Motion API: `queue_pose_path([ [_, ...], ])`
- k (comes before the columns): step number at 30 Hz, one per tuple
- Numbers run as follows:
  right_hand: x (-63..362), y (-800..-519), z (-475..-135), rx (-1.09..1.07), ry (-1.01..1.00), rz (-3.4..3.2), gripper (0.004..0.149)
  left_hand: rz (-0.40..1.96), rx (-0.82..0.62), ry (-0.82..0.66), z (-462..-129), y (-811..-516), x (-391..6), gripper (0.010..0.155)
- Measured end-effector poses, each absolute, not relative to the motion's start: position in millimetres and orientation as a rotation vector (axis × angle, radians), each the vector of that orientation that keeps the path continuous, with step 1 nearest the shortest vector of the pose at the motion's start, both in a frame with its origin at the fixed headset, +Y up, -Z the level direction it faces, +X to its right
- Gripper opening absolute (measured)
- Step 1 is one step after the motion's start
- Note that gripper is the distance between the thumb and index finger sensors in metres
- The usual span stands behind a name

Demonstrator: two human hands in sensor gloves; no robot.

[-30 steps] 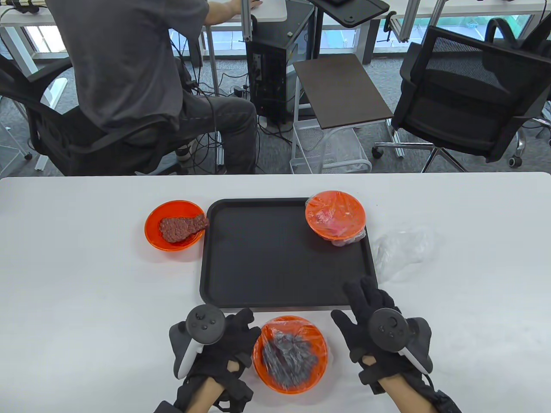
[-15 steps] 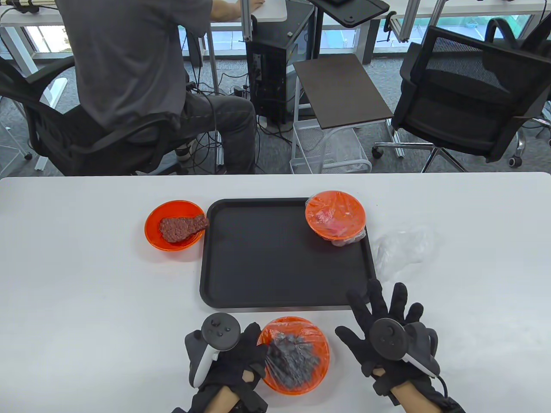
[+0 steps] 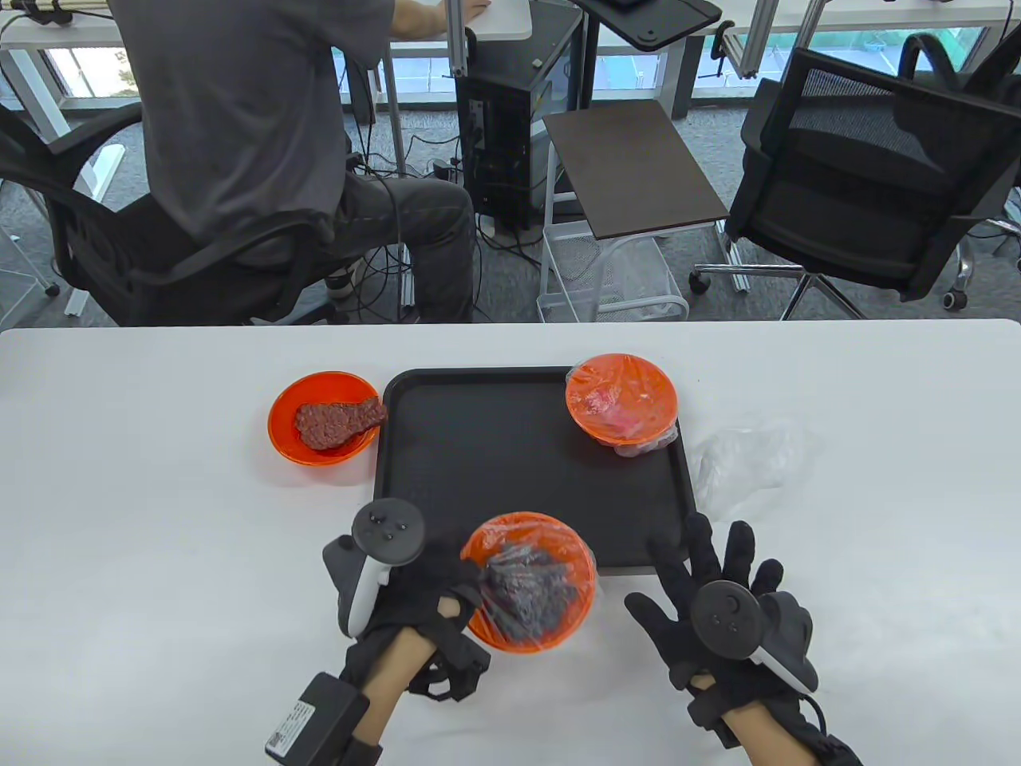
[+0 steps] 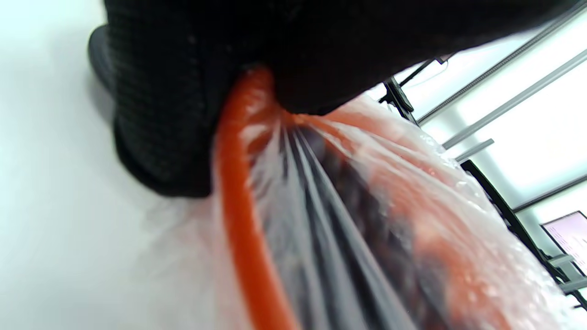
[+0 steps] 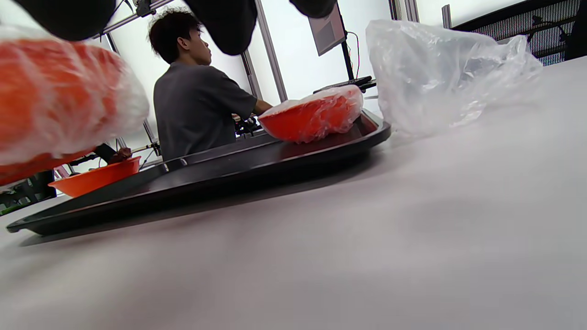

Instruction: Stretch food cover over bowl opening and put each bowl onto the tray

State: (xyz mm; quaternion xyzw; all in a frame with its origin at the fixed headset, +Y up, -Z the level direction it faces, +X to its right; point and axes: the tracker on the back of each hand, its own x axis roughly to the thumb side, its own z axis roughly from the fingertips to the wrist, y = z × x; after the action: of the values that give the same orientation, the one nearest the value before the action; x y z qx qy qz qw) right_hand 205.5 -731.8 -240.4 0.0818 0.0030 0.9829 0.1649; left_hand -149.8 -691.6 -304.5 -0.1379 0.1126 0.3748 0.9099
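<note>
My left hand (image 3: 447,586) grips the left rim of an orange bowl (image 3: 528,578) of dark food with a clear cover stretched over it. The bowl is lifted above the near edge of the black tray (image 3: 478,463); the left wrist view shows its rim (image 4: 238,201) pinched under my glove. A second covered orange bowl (image 3: 621,398) sits on the tray's far right corner and appears as a covered bowl (image 5: 312,117) in the right wrist view. An uncovered orange bowl (image 3: 323,416) with a piece of meat stands left of the tray. My right hand (image 3: 710,574) lies flat with spread fingers beside the tray's near right corner.
A loose clear food cover (image 3: 746,463) lies crumpled on the white table (image 3: 159,519) right of the tray. Beyond the table's far edge a person sits on a chair (image 3: 183,263); an empty black chair (image 3: 861,183) and a small side table (image 3: 634,167) stand there too.
My left hand has lifted the covered bowl from the table's near edge and carried it forward over the tray's near rim. My right hand has spread its fingers and stayed near the tray's corner.
</note>
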Motion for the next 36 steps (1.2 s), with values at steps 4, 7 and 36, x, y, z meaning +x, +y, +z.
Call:
queue_pose_path([
  [4, 205.4, -731.5, -240.4, 0.232, 0.011, 2.797, 0.083, 0.776, -0.271, 0.344, -348.2, -690.7, -162.4, 0.055],
  [7, 206.7, -731.1, -241.9, 0.225, 0.024, 2.785, 0.082, 0.777, -0.254, 0.452, -377.8, -694.9, -171.7, 0.055],
  [36, 212.5, -737.4, -244.1, 0.192, 0.180, 2.759, 0.082, 0.743, -0.189, 0.693, -468.6, -727.4, -182.4, 0.054],
])
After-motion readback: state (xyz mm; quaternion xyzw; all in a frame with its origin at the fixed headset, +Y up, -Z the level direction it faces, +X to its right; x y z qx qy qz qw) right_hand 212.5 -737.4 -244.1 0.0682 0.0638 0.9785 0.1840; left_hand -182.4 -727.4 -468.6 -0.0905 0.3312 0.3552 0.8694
